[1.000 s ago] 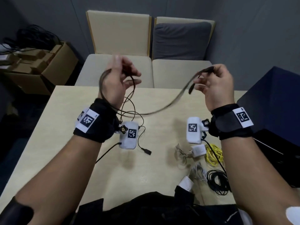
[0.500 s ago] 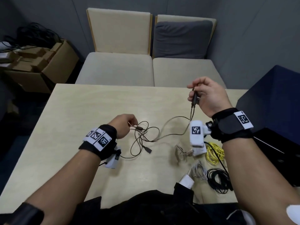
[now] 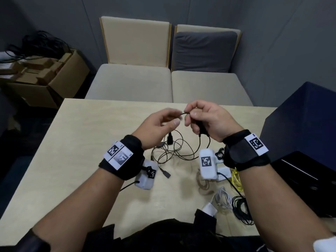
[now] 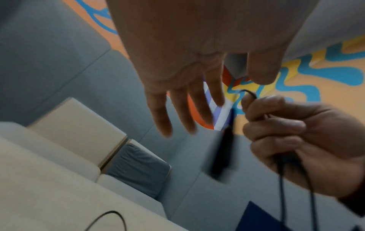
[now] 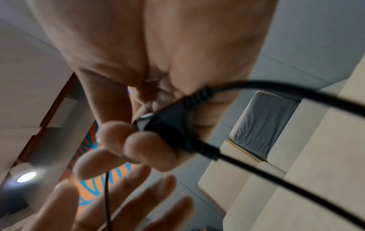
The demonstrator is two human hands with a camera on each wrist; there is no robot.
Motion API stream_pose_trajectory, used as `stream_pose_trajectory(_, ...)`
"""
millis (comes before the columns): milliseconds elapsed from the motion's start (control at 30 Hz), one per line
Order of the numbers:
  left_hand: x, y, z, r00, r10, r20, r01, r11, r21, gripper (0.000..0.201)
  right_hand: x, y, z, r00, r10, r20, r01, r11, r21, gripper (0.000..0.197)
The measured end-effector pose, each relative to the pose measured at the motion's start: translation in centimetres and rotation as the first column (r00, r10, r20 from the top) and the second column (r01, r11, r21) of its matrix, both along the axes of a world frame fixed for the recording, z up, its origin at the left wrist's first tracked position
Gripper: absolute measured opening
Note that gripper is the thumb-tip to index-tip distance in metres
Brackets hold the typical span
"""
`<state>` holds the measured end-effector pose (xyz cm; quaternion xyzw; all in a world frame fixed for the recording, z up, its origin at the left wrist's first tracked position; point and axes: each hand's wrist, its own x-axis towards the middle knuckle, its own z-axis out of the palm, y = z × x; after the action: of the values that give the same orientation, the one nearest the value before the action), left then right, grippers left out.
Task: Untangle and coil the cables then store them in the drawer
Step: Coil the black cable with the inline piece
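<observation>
From above, both hands are raised over the middle of the table, close together. The right hand has its fingers curled round a thin black cable, pinching a short bend of it at the fingertips while a black plug sits in its palm. The left hand reaches toward that bend with fingers loosely extended and thumb out; whether it touches the cable I cannot tell. The rest of the black cable hangs down from the right hand and lies in tangled loops on the table between the two wrists, with connector ends lying near the left wrist. Toward the table's right edge lie a yellow cable, a white cable and a coiled black bundle. A dark cabinet stands just beside that right edge. In the left wrist view, the left hand is spread with straight fingers and holds nothing, and the right hand beside it grips the cable, a blurred black plug hanging between them. In the right wrist view, the right hand curls its fingers round the black plug, with the cable running off to the right, and the open left hand lies beneath.
</observation>
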<state>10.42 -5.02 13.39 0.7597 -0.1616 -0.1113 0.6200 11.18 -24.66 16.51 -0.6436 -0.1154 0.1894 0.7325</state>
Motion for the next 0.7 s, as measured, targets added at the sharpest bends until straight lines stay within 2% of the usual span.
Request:
stream_pose_trajectory(100, -0.9, -0.8, 0.0, 0.999, -0.028, -0.029, 0.025, 0.993, -0.111, 0.020, -0.2, 0.3, -0.3, 1.000, 0.009, 0.022, -0.009, 1.000, 0.011, 0.010)
stream_pose_trajectory(200, -1.5, -0.9, 0.3, 0.991, 0.009, -0.132, -0.045, 0.963, -0.267, 0.031, -0.3, 0.6, -0.9, 0.998, -0.055, 0.041, 0.058, 0.997, -0.049, 0.009)
stream_pose_trajectory(267, -1.5, -0.5, 0.9, 0.972, -0.014, -0.234, -0.081, 0.916, -0.393, 0.032, -0.8, 1.0, -1.5, 0.995, -0.098, 0.032, 0.100, 0.994, -0.053, 0.010)
stream_pose_trajectory(367, -1.3, 0.7, 2.1, 0.941, -0.041, -0.336, -0.166, 0.810, -0.563, 0.030, -1.9, 1.9, -2.7, 0.997, -0.083, -0.004, 0.082, 0.992, -0.095, 0.016)
stream_pose_trajectory(433, -1.0, 1.8, 2.7, 0.925, -0.027, -0.380, -0.231, 0.753, -0.616, 0.030, -2.7, 2.4, -3.4, 0.995, -0.093, -0.022, 0.090, 0.988, -0.126, 0.022)
stream_pose_trajectory(567, -0.7, 4.2, 2.6, 0.887, -0.042, -0.460, -0.319, 0.665, -0.676, 0.032, -3.5, 3.4, -4.2, 0.962, -0.273, -0.022, 0.270, 0.959, -0.093, 0.027)
stream_pose_trajectory(700, -1.7, 5.3, 1.6, 0.853, -0.156, -0.498, -0.252, 0.712, -0.655, 0.038, -3.5, 4.7, -3.8, 0.912, -0.410, 0.026, 0.411, 0.909, -0.072, 0.023)
